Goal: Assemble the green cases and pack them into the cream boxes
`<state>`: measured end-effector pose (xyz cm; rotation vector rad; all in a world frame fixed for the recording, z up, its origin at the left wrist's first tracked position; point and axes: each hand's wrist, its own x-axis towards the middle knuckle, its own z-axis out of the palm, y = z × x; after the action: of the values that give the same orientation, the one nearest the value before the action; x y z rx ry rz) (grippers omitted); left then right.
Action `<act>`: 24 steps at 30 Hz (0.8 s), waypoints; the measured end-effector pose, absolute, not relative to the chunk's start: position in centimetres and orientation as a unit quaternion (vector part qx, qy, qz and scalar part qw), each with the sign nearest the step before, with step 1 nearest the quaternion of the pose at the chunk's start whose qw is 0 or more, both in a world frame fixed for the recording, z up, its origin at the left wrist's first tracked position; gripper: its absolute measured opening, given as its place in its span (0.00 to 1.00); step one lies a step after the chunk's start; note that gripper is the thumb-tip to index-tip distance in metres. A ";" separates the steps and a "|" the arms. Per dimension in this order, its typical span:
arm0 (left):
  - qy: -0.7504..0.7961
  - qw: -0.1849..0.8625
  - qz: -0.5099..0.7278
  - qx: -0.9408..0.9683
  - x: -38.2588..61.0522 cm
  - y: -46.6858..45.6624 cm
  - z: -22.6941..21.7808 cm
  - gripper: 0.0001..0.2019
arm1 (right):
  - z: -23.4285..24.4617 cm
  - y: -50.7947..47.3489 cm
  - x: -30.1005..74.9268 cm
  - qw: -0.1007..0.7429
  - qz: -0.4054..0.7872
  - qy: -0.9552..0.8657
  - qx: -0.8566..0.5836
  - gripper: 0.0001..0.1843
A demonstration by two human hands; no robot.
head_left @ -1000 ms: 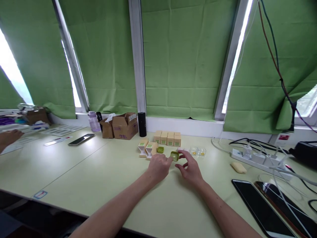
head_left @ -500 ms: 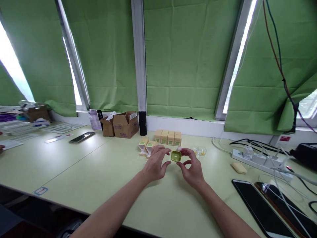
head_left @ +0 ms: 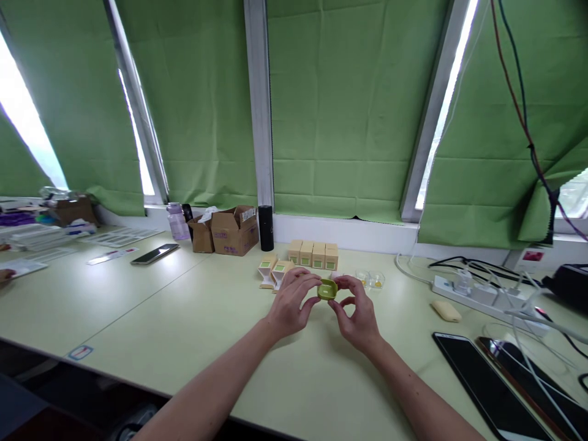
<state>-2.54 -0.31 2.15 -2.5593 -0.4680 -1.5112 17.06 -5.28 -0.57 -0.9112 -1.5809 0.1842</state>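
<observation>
A small green square cap [head_left: 327, 289] is held just above the pale green table [head_left: 184, 318], between both of my hands. My left hand [head_left: 292, 304] pinches its left side with curled fingers. My right hand [head_left: 357, 311] grips its right side with thumb and fingertips. Just behind stand a row of small tan boxes with green labels [head_left: 313, 255]. Two opened tan-and-white boxes [head_left: 272, 273] lie to the left of my hands. Two small clear cups with yellow contents [head_left: 370, 280] sit to the right.
Cardboard boxes [head_left: 232, 230], a black cylinder [head_left: 265, 228] and a purple bottle [head_left: 174, 222] stand at the back. A phone [head_left: 154, 253] lies at left. A power strip with cables [head_left: 478, 293], a beige bar [head_left: 445, 311] and dark tablets [head_left: 491, 386] lie at right. Another person's hand [head_left: 5, 277] shows far left.
My left hand lifted the green cap off the table and my right hand closed in to grip its other side. The other person's hand at far left drew back.
</observation>
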 end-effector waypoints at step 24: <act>-0.249 -0.143 -0.541 -0.790 -1.8 0.2 0.9 0.09 | -0.4 -5.1 16.8 0.610 0.147 -0.667 -0.403 0.21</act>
<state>-1.82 0.23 0.95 -2.7380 -0.8615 -1.8755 16.80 -5.09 -0.40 -0.9300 -1.5393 0.3400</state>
